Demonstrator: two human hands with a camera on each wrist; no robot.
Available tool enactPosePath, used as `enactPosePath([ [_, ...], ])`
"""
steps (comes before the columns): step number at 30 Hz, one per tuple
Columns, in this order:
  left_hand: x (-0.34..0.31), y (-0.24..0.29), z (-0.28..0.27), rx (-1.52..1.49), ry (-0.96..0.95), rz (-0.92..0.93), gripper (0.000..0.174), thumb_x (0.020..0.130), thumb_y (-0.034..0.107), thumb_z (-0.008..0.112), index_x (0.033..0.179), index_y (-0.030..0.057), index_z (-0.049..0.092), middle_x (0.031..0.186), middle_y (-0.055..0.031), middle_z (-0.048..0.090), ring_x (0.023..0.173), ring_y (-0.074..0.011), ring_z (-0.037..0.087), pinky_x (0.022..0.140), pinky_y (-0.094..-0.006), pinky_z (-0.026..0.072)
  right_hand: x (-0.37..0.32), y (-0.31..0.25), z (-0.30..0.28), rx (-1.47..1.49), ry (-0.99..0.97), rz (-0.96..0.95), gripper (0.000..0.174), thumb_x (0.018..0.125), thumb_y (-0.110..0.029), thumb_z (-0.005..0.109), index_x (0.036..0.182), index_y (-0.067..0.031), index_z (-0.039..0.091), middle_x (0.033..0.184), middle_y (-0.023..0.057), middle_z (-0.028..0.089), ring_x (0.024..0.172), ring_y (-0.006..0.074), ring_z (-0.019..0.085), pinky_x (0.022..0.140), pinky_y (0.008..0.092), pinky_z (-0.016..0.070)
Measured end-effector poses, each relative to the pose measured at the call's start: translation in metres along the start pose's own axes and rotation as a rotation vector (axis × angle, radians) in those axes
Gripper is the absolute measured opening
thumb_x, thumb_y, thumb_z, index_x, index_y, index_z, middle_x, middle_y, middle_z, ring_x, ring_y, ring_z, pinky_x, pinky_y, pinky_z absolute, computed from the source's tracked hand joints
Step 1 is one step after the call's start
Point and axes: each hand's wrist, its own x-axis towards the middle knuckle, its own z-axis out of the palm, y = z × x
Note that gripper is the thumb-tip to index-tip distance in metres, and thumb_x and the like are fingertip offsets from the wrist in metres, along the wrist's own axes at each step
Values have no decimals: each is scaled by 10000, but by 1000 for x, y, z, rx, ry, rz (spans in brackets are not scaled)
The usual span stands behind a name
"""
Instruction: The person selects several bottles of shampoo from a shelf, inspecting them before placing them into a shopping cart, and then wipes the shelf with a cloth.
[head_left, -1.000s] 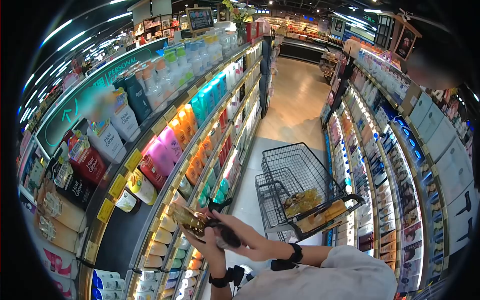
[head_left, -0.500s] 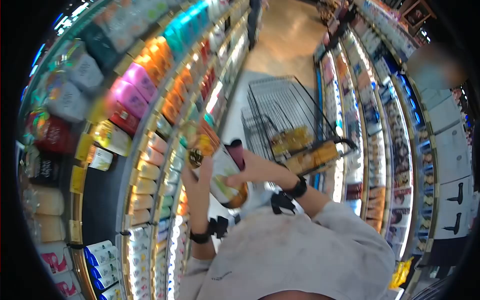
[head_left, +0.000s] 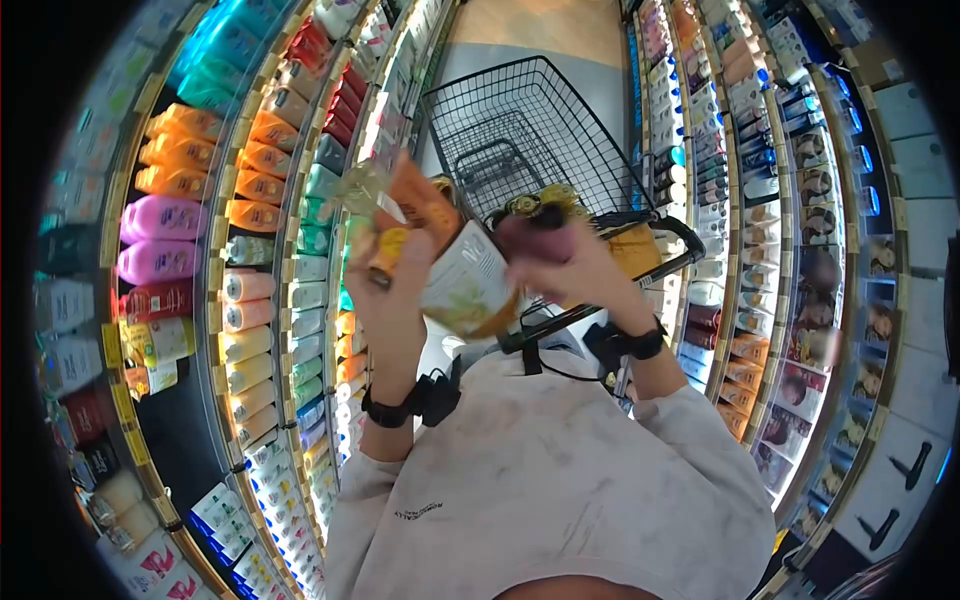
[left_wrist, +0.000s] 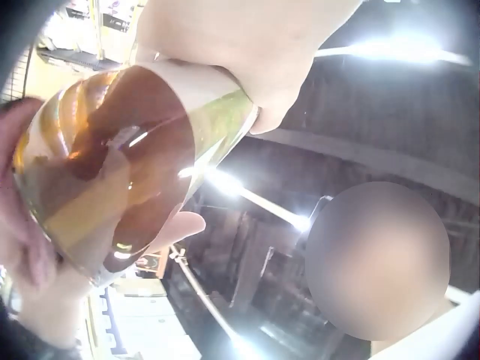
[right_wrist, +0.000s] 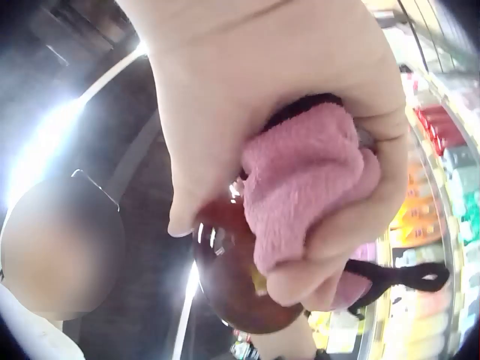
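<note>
My left hand (head_left: pixel 395 300) grips an amber bottle (head_left: pixel 465 285) that is tilted, its white label with green leaves facing up. In the left wrist view the bottle's glossy amber base (left_wrist: pixel 142 172) fills the near side, my left thumb lying along the label. An orange tag (head_left: pixel 388 255) sits by my left fingers. In my right hand (head_left: pixel 585 275) is a pink plush cloth (right_wrist: pixel 300 180) with a black loop strap (right_wrist: pixel 420 276) hanging from it. The right fingers curl round the cloth, close beside the bottle, and the right thumb overlaps the amber surface in the right wrist view.
A black wire shopping cart (head_left: pixel 540 110) stands just ahead, with yellow packages (head_left: pixel 630 250) at its near end. Shelves of orange bottles (head_left: pixel 180 150) and other toiletries line the left side; lit shelves of boxed products (head_left: pixel 800 380) run along the right.
The head view has tilted down toward my body. The bottle has turned so its label shows, and both hands now sit nearer the cart, the right with the pink cloth still held.
</note>
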Motion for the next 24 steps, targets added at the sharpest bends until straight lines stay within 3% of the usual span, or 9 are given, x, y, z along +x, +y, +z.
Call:
enactPosePath([
  [1, 9, -8, 10, 234, -91, 126, 342, 909, 79, 686, 1220, -17, 584, 1131, -121, 670, 913, -174, 693, 808, -269, 566, -4, 2, -19, 79, 189, -103, 491, 878, -244, 763, 1226, 62, 601, 996, 64, 717, 785, 51, 636, 632, 207, 535],
  [3, 25, -12, 46, 574, -212, 118, 522, 762, 141, 847, 1195, -37, 616, 980, -87, 707, 870, -122, 677, 767, -265, 559, -7, 8, -50, 240, 581, -294, 442, 893, -164, 750, 1232, 74, 596, 1067, 82, 719, 840, 54, 634, 695, 205, 534],
  [4, 32, -16, 61, 656, -323, 56, 568, 741, 153, 862, 1217, -30, 613, 982, -87, 711, 860, -111, 675, 765, -258, 558, -6, 10, -61, 312, 502, -458, 450, 849, -89, 779, 1265, -20, 621, 1214, 122, 686, 975, 110, 635, 811, 261, 529],
  [5, 39, -30, 69, 662, -404, -7, 583, 730, 154, 865, 1226, -22, 615, 981, -91, 713, 852, -112, 675, 762, -257, 557, -4, 7, -80, -23, 436, -637, 479, 818, -86, 793, 1270, -77, 632, 1219, 132, 668, 1012, 162, 630, 844, 296, 523],
  [8, 51, -70, 85, 703, -596, -217, 615, 702, 158, 874, 1238, -6, 619, 970, -106, 717, 828, -122, 678, 744, -263, 555, 4, 4, -106, -657, 290, -639, 531, 732, -65, 776, 1242, -151, 655, 1076, 137, 572, 960, 316, 603, 844, 384, 512],
  [11, 62, -79, 107, 914, -711, -409, 625, 688, 213, 882, 1217, -7, 631, 918, -127, 710, 785, -160, 678, 697, -289, 540, 13, 19, -131, -562, 198, -438, 460, 695, -83, 747, 1148, -107, 670, 1026, 103, 588, 894, 305, 617, 779, 399, 509],
  [13, 62, -100, 106, 854, -770, -356, 624, 690, 239, 883, 1207, -6, 634, 904, -124, 703, 767, -168, 668, 701, -292, 532, 12, 24, -146, -516, 57, -240, 414, 677, -107, 739, 1084, -82, 668, 984, 91, 587, 851, 307, 621, 748, 399, 505],
  [18, 66, -111, 113, 801, -747, -429, 657, 696, 252, 879, 1246, 6, 616, 970, -119, 698, 796, -193, 670, 730, -301, 529, 20, 38, -152, -617, 206, -519, 337, 683, -162, 743, 984, -58, 636, 924, 94, 576, 778, 315, 619, 671, 383, 501],
  [24, 59, -110, 116, 638, -533, -68, 561, 809, 204, 805, 1288, 8, 590, 1121, -143, 673, 1036, -253, 654, 917, -348, 507, 26, 17, -154, -808, 399, -532, 249, 743, -120, 707, 965, -52, 615, 901, 108, 555, 740, 336, 619, 634, 395, 502],
])
